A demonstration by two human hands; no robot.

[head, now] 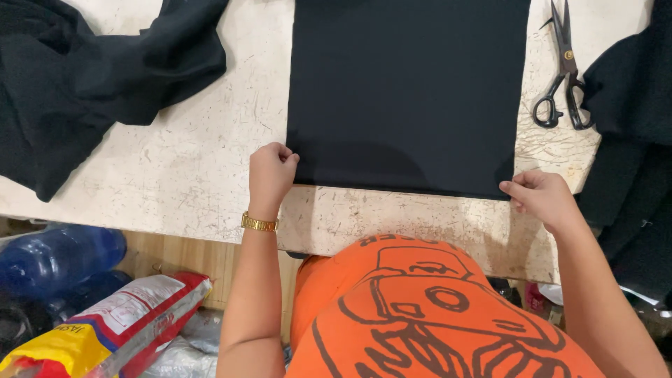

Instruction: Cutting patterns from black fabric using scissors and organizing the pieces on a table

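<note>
Head view: black fabric (409, 91) between hands (271, 171)

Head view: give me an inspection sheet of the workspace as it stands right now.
Surface: pale, scratched worktable, worn near the front edge.
Job's things: flat black fabric panel, squared up, its near edge parallel to the table front.
Clutter: loose black cloth bunched at left; black scissors at right, blades closed; more dark cloth at far right.
Grippers: left hand pinches the panel's near left corner; right hand pinches its near right corner.
Cables: nothing seen.
Surroundings: blue plastic bottle and a printed sack below the table at left.
</note>
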